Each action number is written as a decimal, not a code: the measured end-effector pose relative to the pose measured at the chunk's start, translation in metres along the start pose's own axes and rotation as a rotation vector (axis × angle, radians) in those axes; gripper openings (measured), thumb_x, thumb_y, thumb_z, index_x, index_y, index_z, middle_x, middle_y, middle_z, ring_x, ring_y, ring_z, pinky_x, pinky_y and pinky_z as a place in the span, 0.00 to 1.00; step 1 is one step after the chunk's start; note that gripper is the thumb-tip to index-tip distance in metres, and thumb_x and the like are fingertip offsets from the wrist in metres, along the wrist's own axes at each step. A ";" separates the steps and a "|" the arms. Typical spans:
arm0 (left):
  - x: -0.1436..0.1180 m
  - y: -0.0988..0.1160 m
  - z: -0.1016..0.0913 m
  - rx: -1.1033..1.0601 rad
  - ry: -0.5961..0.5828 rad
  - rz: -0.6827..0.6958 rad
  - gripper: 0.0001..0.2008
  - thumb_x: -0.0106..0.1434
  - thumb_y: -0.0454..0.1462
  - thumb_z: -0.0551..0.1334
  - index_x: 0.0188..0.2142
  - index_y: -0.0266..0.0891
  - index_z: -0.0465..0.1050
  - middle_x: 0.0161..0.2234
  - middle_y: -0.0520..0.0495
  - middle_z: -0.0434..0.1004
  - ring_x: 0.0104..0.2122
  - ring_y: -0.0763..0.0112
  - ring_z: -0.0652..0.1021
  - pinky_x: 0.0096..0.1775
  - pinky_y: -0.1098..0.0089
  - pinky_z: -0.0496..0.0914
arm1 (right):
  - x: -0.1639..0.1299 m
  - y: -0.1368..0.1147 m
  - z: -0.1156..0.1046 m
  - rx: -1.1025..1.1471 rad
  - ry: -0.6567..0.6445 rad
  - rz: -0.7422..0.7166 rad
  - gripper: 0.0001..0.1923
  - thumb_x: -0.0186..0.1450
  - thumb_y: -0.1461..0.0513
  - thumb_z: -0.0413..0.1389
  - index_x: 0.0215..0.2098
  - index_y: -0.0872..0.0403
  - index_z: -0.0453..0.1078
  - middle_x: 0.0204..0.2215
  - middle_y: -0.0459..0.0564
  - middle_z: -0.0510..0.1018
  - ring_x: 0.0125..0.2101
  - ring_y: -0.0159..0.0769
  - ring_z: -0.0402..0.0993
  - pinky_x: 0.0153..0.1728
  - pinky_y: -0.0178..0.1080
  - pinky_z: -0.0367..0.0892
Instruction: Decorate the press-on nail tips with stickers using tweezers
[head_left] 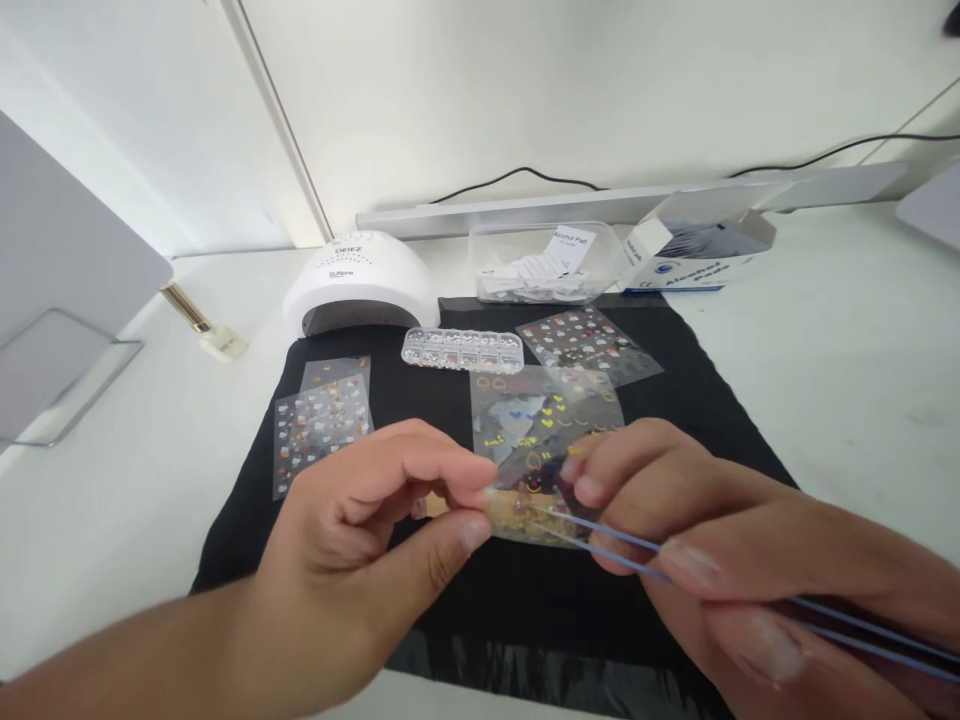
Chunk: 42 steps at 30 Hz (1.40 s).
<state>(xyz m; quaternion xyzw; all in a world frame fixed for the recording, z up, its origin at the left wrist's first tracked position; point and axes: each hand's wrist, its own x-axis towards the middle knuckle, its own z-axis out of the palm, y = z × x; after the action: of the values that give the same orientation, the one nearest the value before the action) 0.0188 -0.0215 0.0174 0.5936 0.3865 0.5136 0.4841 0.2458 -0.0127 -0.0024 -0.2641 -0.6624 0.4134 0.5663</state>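
Between thumb and forefinger, my left hand (375,540) pinches the lower left edge of a clear nail sticker sheet (547,430) printed with yellow and blue hearts and small shapes. The sheet is raised above a black cloth (465,610). My right hand (720,540) holds blue tweezers (630,540), their two tips slightly apart over the sheet's lower part. Whether the tips touch a sticker I cannot tell. Curled fingers of the right hand are near the sheet's right edge and cover part of it.
Behind are a white nail lamp (360,280), a divided rhinestone case (463,350), a clear tub of alcohol pads (544,265) and an alcohol pad box (694,250). More sticker sheets (322,425) lie left, another sheet (589,340) behind. A polish bottle (223,343) is at far left.
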 end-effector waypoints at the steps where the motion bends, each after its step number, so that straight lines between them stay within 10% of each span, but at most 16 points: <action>1: 0.000 0.000 -0.001 0.023 -0.005 0.012 0.13 0.63 0.25 0.68 0.41 0.45 0.83 0.34 0.52 0.79 0.32 0.77 0.78 0.36 0.79 0.75 | -0.001 0.000 -0.001 -0.014 -0.021 -0.011 0.08 0.68 0.60 0.62 0.43 0.43 0.83 0.29 0.52 0.83 0.33 0.49 0.80 0.46 0.57 0.77; 12: 0.001 -0.001 -0.006 0.132 -0.108 0.054 0.10 0.68 0.27 0.65 0.41 0.44 0.80 0.36 0.51 0.79 0.37 0.72 0.78 0.38 0.74 0.72 | 0.016 0.000 0.000 0.047 -0.156 -0.082 0.08 0.71 0.61 0.60 0.44 0.47 0.81 0.29 0.45 0.83 0.30 0.36 0.79 0.50 0.46 0.73; 36: 0.000 -0.007 -0.002 0.062 -0.020 -0.180 0.08 0.62 0.30 0.70 0.41 0.42 0.81 0.32 0.52 0.82 0.32 0.72 0.78 0.36 0.74 0.73 | 0.021 -0.001 0.005 0.184 0.004 -0.026 0.06 0.69 0.61 0.63 0.41 0.48 0.84 0.27 0.44 0.82 0.32 0.34 0.77 0.41 0.40 0.79; 42: -0.001 -0.004 -0.003 0.120 -0.060 0.000 0.06 0.66 0.29 0.67 0.37 0.42 0.78 0.32 0.52 0.78 0.31 0.73 0.75 0.35 0.73 0.71 | 0.021 0.000 0.002 0.126 -0.036 -0.006 0.07 0.70 0.61 0.61 0.42 0.46 0.83 0.29 0.48 0.84 0.33 0.39 0.78 0.39 0.44 0.79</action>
<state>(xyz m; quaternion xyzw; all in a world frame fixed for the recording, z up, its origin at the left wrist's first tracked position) 0.0157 -0.0206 0.0133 0.6369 0.4019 0.4714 0.4589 0.2392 0.0037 0.0086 -0.2184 -0.6459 0.4573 0.5710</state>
